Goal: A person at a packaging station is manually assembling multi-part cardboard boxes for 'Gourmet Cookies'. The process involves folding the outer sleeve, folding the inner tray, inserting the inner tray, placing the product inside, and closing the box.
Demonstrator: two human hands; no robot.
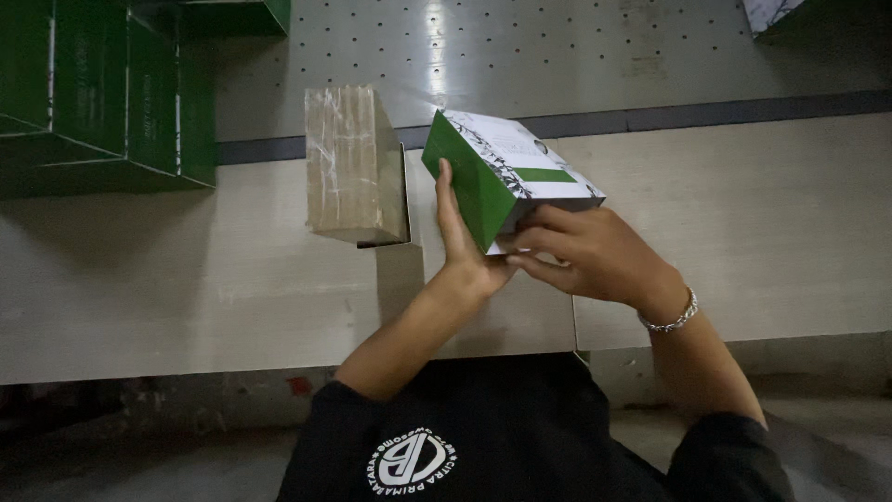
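I hold a small green and white box in the middle of the frame, a little above the pale table. The box is tilted, with its green side facing the left and its white top facing up. My left hand lies flat against the green side, the fingers straight and pointing up. My right hand is curled around the near end of the box, with the fingers bent onto its lower edge. On my right wrist there is a silver bracelet.

Just to the left of the box stands a brown block wrapped in clear film, on the table and apart from my hands. In the upper left of the frame there are large green cartons.
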